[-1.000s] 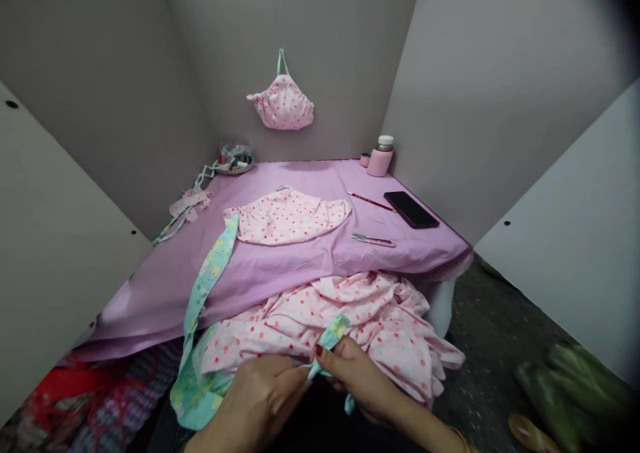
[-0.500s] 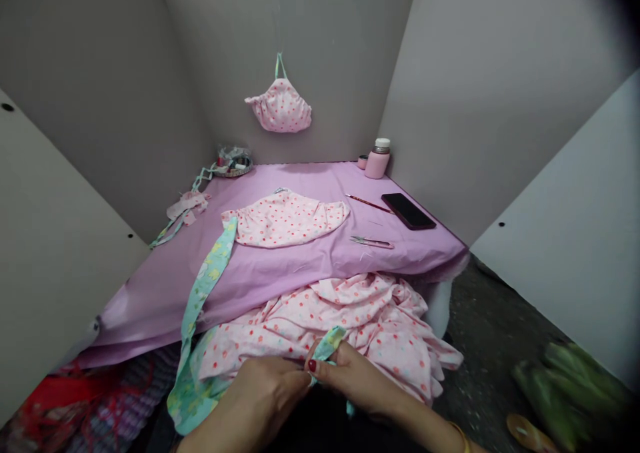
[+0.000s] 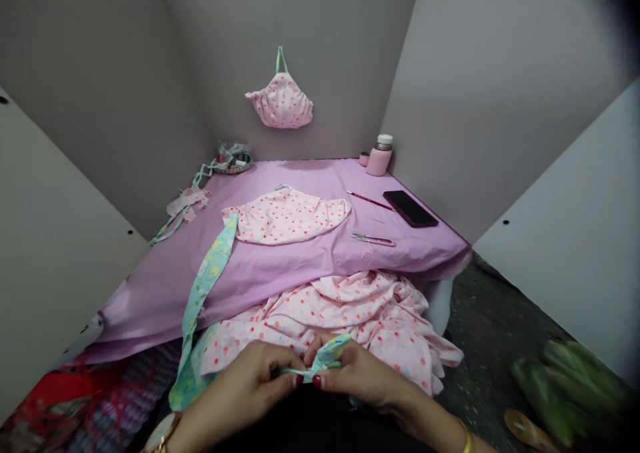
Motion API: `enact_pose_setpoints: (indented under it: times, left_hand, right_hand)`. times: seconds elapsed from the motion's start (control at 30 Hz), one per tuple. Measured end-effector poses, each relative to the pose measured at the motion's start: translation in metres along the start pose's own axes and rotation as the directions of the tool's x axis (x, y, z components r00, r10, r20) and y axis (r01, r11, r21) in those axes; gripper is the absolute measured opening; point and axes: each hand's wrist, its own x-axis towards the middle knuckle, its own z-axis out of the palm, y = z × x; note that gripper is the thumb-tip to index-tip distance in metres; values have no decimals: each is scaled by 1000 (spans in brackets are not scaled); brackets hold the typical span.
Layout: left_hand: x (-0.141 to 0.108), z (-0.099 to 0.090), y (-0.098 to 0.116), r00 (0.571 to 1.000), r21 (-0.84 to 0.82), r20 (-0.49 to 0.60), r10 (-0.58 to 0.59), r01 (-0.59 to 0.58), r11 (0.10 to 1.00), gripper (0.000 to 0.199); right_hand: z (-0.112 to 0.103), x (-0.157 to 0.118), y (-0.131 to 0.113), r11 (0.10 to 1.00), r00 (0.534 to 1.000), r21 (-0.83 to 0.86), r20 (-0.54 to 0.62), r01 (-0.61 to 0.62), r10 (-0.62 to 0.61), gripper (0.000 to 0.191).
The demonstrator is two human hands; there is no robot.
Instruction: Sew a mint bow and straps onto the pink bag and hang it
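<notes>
My left hand (image 3: 255, 383) and my right hand (image 3: 357, 376) meet low in the view, thumbs side by side. Both pinch a green floral fabric strip (image 3: 330, 352), folded narrow between them. Pink dotted fabric (image 3: 345, 306) lies bunched just beyond my hands, over the front of the table. A gathered pink dotted piece (image 3: 290, 216) lies flat on the cloth. From its left end a wide green floral band (image 3: 207, 273) hangs down towards my lap.
On the purple tablecloth (image 3: 320, 173) are thread snips (image 3: 373, 240), a pencil (image 3: 371, 200), a phone (image 3: 410, 208) and a pink bottle (image 3: 380, 156). A basket of supplies (image 3: 235, 162) stands at the back left. A dotted piece (image 3: 283, 103) hangs on the wall. Grey panels enclose the table.
My left hand has turned so its thumb now shows on the strip beside the right thumb. A short stretch of strip is visible between the fingers. The view has shifted slightly.
</notes>
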Motion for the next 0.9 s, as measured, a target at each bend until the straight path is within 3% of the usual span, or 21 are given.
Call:
enact_pose_setpoints:
  times: [0.17, 0.4, 0.47, 0.53, 0.63, 0.67, 0.73, 0.8, 0.9]
  left_hand:
    - [3, -9, 2, 994, 59, 106, 6, -12, 998, 26]
    - [11, -5, 7, 996, 70, 47, 72, -75, 995, 31]
    - [13, -1, 3, 995, -25, -4, 98, -98, 995, 21]
    - [15, 5, -4, 983, -191, -163, 81, -112, 975, 19]
    - [16, 20, -17, 887, -387, -452, -93, -101, 916, 28]
    - [17, 25, -20, 866, -443, -474, -156, -81, 893, 32]
    - [19, 37, -25, 875, -563, -420, -240, -44, 826, 37]
    - [22, 46, -26, 889, -659, -374, -264, -54, 750, 35]
    - [26, 57, -26, 865, -689, -438, -246, -147, 709, 28]
  right_hand:
    - [-1, 0, -6, 999, 1000, 38, 1, -5, 5, 27]
    - [5, -2, -11, 988, 997, 139, -26, -73, 77, 20]
    - [5, -1, -7, 981, 996, 190, -68, -36, 50, 20]
    - [5, 1, -4, 974, 989, 226, -147, 1, 33, 23]
    - [7, 2, -1, 969, 968, 246, -248, 32, 31, 28]
    - [8, 2, -1, 969, 964, 243, -263, 38, 28, 28]
    - [12, 3, -2, 972, 961, 222, -277, 70, -6, 27]
    - [15, 4, -2, 972, 958, 206, -284, 109, -47, 26]
    - [17, 7, 1, 942, 943, 314, -333, 119, -8, 28]
